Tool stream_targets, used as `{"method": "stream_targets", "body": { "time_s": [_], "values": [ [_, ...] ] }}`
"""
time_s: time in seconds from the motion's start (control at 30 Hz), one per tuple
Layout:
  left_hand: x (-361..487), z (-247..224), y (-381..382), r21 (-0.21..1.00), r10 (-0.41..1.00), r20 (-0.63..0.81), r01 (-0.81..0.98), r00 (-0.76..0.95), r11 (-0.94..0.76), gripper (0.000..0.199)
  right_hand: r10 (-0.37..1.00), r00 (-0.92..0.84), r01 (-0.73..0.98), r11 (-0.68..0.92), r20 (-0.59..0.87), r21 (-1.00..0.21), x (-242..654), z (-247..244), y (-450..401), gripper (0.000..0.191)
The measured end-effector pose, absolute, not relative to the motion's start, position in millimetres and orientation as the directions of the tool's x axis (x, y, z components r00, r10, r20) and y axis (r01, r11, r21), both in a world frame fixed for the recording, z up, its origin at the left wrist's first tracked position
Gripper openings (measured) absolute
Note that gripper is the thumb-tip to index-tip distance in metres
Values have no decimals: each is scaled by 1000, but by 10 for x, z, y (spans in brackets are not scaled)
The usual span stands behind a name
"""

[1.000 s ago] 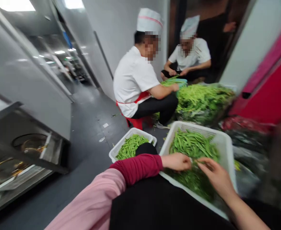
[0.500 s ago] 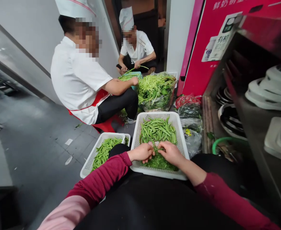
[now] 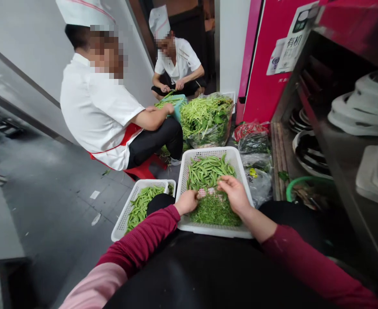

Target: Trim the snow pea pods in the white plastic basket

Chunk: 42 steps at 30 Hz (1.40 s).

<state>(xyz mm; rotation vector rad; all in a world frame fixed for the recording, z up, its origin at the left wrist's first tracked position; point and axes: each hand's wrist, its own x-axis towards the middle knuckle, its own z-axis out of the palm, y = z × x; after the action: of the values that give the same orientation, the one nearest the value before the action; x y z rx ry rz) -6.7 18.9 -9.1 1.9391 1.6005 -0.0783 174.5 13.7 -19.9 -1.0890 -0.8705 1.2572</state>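
On my lap rests a white plastic basket (image 3: 216, 231). Whole green pea pods (image 3: 205, 169) lie heaped in its far half, and a pile of fine green trimmings (image 3: 213, 211) covers the near half. A bit of red-and-white patterned basket bottom shows between them. Over the basket's left side, my left hand (image 3: 187, 202) is closed, its fingertips curled in; whatever they hold is hidden. My right hand (image 3: 234, 192) is pinched closed at the near right edge of the pods, and what lies between its fingers is too small to name.
Left of my knee stands a second white basket (image 3: 120, 224) of pods. Ahead, two co-workers in white sit or squat by a big bag of leafy stems (image 3: 208, 116). Plastic bags (image 3: 256, 171), a green-rimmed tub (image 3: 290, 189) and a metal shelf (image 3: 340, 159) with dishes flank my right.
My hands, together over the basket's middle before, are now apart: left hand back to the left, right hand slightly up and right. The view has shifted a little.
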Motion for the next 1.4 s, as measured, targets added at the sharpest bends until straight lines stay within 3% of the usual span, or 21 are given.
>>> {"method": "stream_targets", "body": {
  "time_s": [0.07, 0.17, 0.27, 0.37, 0.43, 0.47, 0.53, 0.6, 0.7, 0.77, 0.87, 0.97, 1.07, 1.17, 1.33, 1.4],
  "values": [
    [-159, -178, 164, 206, 855, -400, 942, 330, -267, 24, 976, 137, -443, -91, -167, -892, 1862, -206, 231, 19],
    [-169, -310, 138, 17, 790, -455, 891, 411, -453, 22, 970, 41, -479, -193, -241, -856, 1980, -234, 332, 19],
    [-79, -365, 181, 32, 771, -477, 885, 422, -464, 18, 967, -54, -454, -247, -250, -856, 1964, -271, 332, 11],
    [-45, -266, 279, 59, 778, -449, 884, 439, -464, 13, 970, -125, -286, -239, -211, -928, 1894, -293, 259, 5],
    [-62, -140, 337, 154, 775, -442, 889, 451, -430, 14, 964, -185, -103, -210, -189, -972, 1846, -293, 196, 7],
    [-70, -75, 355, 270, 768, -455, 891, 451, -364, 18, 951, -236, -24, -209, -198, -978, 1819, -291, 163, 10],
    [-63, 30, 359, 571, 757, -490, 815, 433, -97, 27, 887, -384, 53, -256, -257, -965, 1757, -288, 99, 18],
    [-20, 84, 320, 778, 767, -505, 593, 397, 206, 32, 821, -489, 9, -332, -293, -943, 1696, -293, 44, 24],
    [69, 86, 207, 863, 809, -478, 355, 342, 360, 37, 826, -483, -140, -400, -290, -906, 1649, -319, 0, 30],
    [102, 73, 117, 868, 819, -459, 371, 345, 331, 35, 841, -445, -192, -424, -306, -885, 1656, -341, -1, 31],
    [98, 80, -9, 810, 842, -350, 584, 410, 51, 31, 835, -436, -230, -464, -336, -855, 1681, -369, 17, 32],
    [88, 118, -99, 597, 848, -134, 725, 513, -344, 25, 832, -439, -260, -479, -339, -838, 1680, -385, 24, 32],
    [106, 144, -128, 397, 806, -66, 757, 588, -519, 20, 829, -444, -271, -486, -340, -831, 1670, -377, 15, 33],
    [84, 140, -45, 316, 797, -109, 781, 593, -538, 20, 767, -531, -238, -543, -360, -805, 1701, -327, 7, 32],
    [-146, 171, 245, 228, 936, -133, 930, 324, -290, 27, 649, -685, -244, -633, -332, -734, 1828, -193, 33, 31],
    [-210, 222, 266, 222, 925, -125, 919, 359, -326, 25, 658, -675, -273, -643, -333, -716, 1867, -157, 50, 33]
  ]
}}
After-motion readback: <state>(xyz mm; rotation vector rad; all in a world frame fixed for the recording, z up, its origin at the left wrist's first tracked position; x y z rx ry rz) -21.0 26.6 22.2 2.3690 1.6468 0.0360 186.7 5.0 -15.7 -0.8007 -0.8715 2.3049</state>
